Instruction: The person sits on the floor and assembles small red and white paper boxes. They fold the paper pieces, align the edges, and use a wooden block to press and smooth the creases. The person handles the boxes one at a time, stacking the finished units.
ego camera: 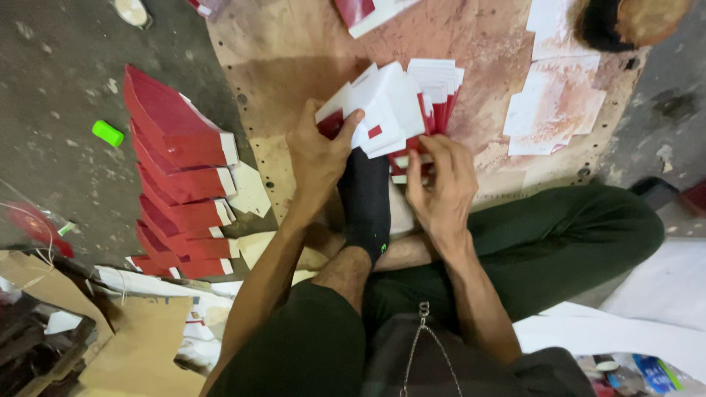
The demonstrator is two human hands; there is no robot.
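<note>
I sit on the floor with legs crossed, a black sock (365,202) between my hands. My left hand (318,156) grips a bundle of red and white flat cartons (382,106) from its left side, thumb over the top edge. My right hand (439,184) pinches the lower right edge of the same bundle, where more red and white cards (439,92) fan out behind. The bundle rests on a stained brown board (294,51).
A tall leaning stack of folded red cartons (176,165) stands to the left on the grey floor. White paper sheets (551,110) lie on the board's right. A green cap (108,133) sits far left. Cardboard scraps (140,345) lie at bottom left, white sacking (654,294) at right.
</note>
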